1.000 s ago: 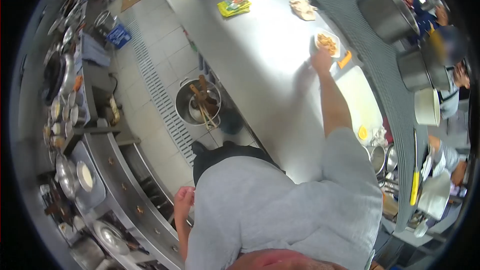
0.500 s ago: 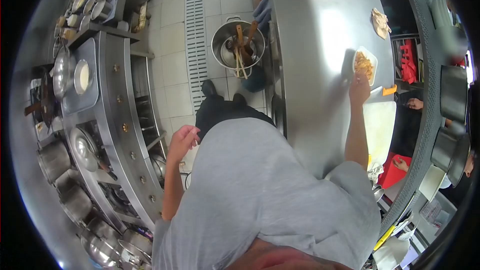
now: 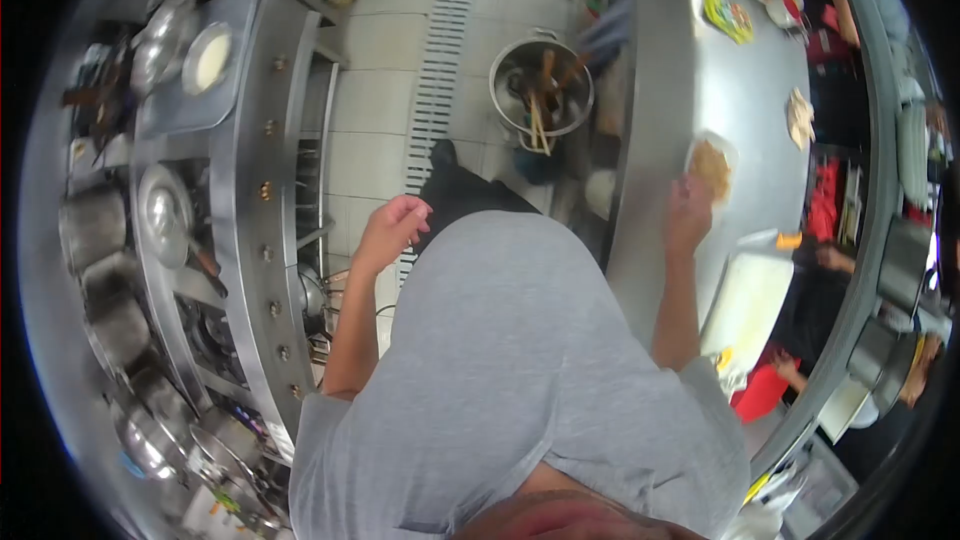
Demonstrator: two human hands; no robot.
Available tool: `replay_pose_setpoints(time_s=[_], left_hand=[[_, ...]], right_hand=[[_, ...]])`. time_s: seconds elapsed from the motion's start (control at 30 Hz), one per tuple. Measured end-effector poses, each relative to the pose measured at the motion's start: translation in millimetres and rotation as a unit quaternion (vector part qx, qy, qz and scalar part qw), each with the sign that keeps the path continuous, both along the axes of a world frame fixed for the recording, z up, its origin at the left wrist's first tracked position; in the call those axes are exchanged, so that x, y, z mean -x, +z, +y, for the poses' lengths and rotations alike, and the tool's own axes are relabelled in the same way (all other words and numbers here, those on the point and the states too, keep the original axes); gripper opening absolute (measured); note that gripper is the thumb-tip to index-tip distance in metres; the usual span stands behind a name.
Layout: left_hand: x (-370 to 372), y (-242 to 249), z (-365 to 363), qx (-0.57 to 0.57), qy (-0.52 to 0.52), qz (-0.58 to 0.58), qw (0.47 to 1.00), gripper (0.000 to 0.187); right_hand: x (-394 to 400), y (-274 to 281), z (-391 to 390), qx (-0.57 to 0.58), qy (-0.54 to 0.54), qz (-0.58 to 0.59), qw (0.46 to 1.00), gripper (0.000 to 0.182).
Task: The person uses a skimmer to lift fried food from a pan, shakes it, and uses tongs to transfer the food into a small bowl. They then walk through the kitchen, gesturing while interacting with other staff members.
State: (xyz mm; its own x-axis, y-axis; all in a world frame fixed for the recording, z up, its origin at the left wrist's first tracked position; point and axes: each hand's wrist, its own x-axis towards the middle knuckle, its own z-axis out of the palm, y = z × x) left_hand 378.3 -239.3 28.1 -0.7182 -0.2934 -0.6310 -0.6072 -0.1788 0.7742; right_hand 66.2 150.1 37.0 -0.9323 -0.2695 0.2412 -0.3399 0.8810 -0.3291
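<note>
My right hand (image 3: 688, 208) grips the near end of a white dish (image 3: 735, 155) over the steel counter. Light brown, shredded-looking food (image 3: 711, 168) fills the dish; blur hides its detail. Over the floor on the other side, my left hand (image 3: 396, 228) hangs in front of my body, fingers loosely curled and slightly apart, holding nothing.
Steel counter (image 3: 660, 90) carries a white cutting board (image 3: 748, 305), an orange-handled knife (image 3: 789, 240), a cloth (image 3: 800, 119) and a yellow-green packet (image 3: 727, 15). A pot of utensils (image 3: 541, 90) stands ahead. Stove (image 3: 262, 270) at left; co-worker's hand (image 3: 835, 258) beyond the counter.
The view has shifted, with the pot and counter now further right. My right hand and the dish are nearer the counter's left edge and farther from the cutting board.
</note>
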Motion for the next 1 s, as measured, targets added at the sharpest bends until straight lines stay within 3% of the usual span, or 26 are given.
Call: replay_pose_setpoints(time_s=[0.13,0.2,0.27,0.37,0.53,0.67,0.77,0.87,1.0], left_hand=[[-8.9,15.7,-7.3,-0.005,0.048,0.028,0.998,0.028],[-5.5,38.1,-15.9,0.012,0.024,0.016,1.0,0.03],[-9.3,54.5,-32.8,0.003,0.035,0.047,0.998,0.031],[-18.0,85.5,-77.7,0.004,0.125,0.1,0.987,0.034],[-52.2,142.1,-186.0,-0.063,0.295,0.298,0.906,0.043],[-91.9,173.2,-275.5,-0.058,0.355,0.328,0.874,0.047],[-108.9,152.5,-329.7,-0.119,0.38,0.322,0.859,0.047],[-87.2,117.0,-342.3,-0.182,0.373,0.271,0.869,0.047],[-24.7,38.5,-328.8,-0.242,0.252,0.152,0.925,0.045]], right_hand=[[-5.9,-50.1,-103.0,0.074,0.236,-0.012,0.969,0.028],[-18.0,-78.3,-157.4,0.068,0.317,-0.051,0.945,0.03],[-28.6,-101.9,-199.7,-0.045,0.334,-0.129,0.933,0.029],[-15.9,-193.7,-231.5,-0.094,0.408,-0.122,0.9,0.025],[7.3,-251.1,-253.4,-0.324,0.418,-0.15,0.835,0.018],[2.1,-246.5,-246.9,-0.358,0.412,-0.126,0.828,0.018],[-1.0,-258.5,-248.2,-0.31,0.364,-0.089,0.874,0.017],[6.9,-261.0,-251.8,-0.315,0.267,-0.158,0.897,0.017],[16.2,-274.2,-244.6,-0.392,0.31,-0.067,0.864,0.02]])
